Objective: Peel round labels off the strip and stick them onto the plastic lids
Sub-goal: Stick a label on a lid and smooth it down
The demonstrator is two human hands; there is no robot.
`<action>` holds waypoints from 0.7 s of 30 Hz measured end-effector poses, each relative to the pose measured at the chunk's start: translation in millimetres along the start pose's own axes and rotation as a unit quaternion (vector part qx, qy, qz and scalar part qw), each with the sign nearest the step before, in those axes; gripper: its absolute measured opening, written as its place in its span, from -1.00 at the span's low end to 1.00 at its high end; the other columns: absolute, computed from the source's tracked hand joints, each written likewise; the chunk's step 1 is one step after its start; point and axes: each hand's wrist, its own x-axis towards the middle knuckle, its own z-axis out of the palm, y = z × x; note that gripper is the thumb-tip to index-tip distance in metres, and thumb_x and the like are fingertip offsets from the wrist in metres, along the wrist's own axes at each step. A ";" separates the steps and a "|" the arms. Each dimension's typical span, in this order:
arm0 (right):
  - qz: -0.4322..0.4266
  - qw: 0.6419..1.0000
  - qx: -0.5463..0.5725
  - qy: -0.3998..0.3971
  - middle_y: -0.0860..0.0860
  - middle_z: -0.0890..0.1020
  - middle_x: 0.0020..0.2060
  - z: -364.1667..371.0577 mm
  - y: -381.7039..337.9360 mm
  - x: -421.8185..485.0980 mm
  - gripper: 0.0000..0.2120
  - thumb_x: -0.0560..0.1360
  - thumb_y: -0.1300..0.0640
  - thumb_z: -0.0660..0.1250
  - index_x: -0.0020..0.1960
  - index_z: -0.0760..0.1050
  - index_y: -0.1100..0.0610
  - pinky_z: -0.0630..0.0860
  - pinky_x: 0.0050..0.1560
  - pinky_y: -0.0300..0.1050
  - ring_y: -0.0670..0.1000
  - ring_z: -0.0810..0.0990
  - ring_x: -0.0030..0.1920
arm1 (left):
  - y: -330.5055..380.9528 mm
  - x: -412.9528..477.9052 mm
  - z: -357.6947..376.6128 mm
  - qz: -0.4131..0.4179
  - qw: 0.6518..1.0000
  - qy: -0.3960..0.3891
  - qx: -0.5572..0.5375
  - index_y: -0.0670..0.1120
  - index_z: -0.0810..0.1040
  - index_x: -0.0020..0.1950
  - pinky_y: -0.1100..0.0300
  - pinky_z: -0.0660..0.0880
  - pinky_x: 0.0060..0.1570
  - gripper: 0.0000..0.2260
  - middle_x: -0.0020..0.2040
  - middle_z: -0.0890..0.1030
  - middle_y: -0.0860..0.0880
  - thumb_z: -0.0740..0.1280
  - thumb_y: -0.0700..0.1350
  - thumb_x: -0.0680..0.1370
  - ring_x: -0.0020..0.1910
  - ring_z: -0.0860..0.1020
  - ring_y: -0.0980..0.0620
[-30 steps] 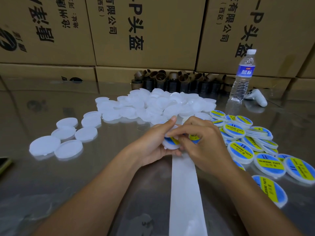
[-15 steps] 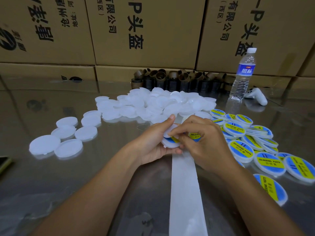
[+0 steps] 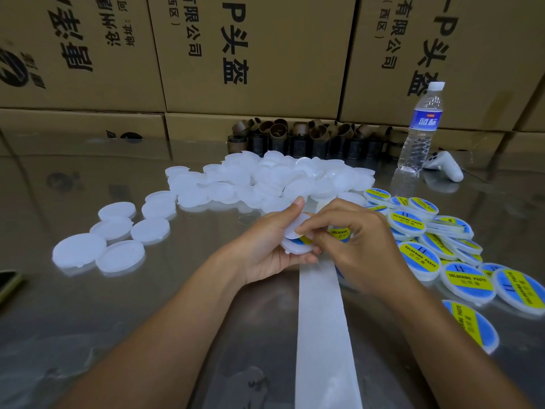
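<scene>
My left hand (image 3: 267, 246) grips a white plastic lid (image 3: 296, 247) at the middle of the table, thumb up along its far edge. My right hand (image 3: 354, 240) pinches a round blue and yellow label (image 3: 300, 233) that is partly peeled, its white back showing, and lies half on the lid. A further label (image 3: 340, 231) on the strip shows under my right fingers. The bare white backing strip (image 3: 321, 320) runs from my hands towards me. Plain white lids (image 3: 265, 178) lie heaped behind my hands. Labelled lids (image 3: 418, 255) are spread at the right.
Several loose white lids (image 3: 118, 240) lie at the left on the glossy table (image 3: 177, 290). A water bottle (image 3: 421, 128) and a white controller (image 3: 445, 166) stand at the back right. Dark cardboard cores (image 3: 309, 137) line the cardboard boxes (image 3: 250, 54) behind. A phone edge (image 3: 7, 283) shows at far left.
My right fingers have worked the label further over the lid, and more of its white back shows. Both hands have stayed in nearly the same place.
</scene>
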 end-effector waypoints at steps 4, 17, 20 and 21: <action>0.000 1.000 0.010 0.003 0.03 0.60 -0.31 -1.8 -2.2 0.4 -0.60 0.36 0.40 0.38 -0.18 0.60 -0.13 0.45 -0.19 -0.19 -0.05 0.53 -0.23 | 0.2 0.1 -0.7 0.003 1.000 -0.007 -0.005 -0.05 0.72 -0.24 0.29 0.53 -0.37 -0.49 -0.31 0.61 -0.01 0.08 0.13 0.62 -0.36 0.58 0.11; 0.027 0.998 0.049 -0.008 0.01 0.62 -0.28 -3.9 -6.4 1.0 -0.64 0.38 0.42 0.42 -0.19 0.63 -0.07 0.47 -0.14 -0.24 -0.04 0.56 -0.21 | -1.4 0.4 -3.8 0.029 0.999 -0.012 -0.004 -0.17 0.57 -0.20 0.29 0.49 -0.42 -0.83 -0.34 0.53 -0.04 0.34 -0.06 0.44 -0.40 0.54 0.06; 0.027 0.998 0.053 -0.008 0.00 0.62 -0.29 -4.5 -7.4 1.1 -0.64 0.38 0.41 0.42 -0.19 0.62 -0.09 0.47 -0.14 -0.24 -0.04 0.55 -0.21 | -1.7 1.0 -3.2 0.029 1.000 -0.010 -0.006 -0.17 0.55 -0.22 0.29 0.48 -0.44 -0.86 -0.34 0.53 -0.04 0.31 -0.12 0.49 -0.41 0.53 0.05; 0.029 0.998 0.053 -0.008 0.00 0.62 -0.29 -4.6 -7.3 1.0 -0.64 0.39 0.41 0.42 -0.20 0.62 -0.09 0.47 -0.14 -0.25 -0.05 0.55 -0.22 | -1.7 1.2 -3.2 0.028 1.000 -0.007 -0.009 -0.16 0.56 -0.24 0.29 0.48 -0.44 -0.84 -0.34 0.54 -0.05 0.30 -0.16 0.52 -0.41 0.53 0.05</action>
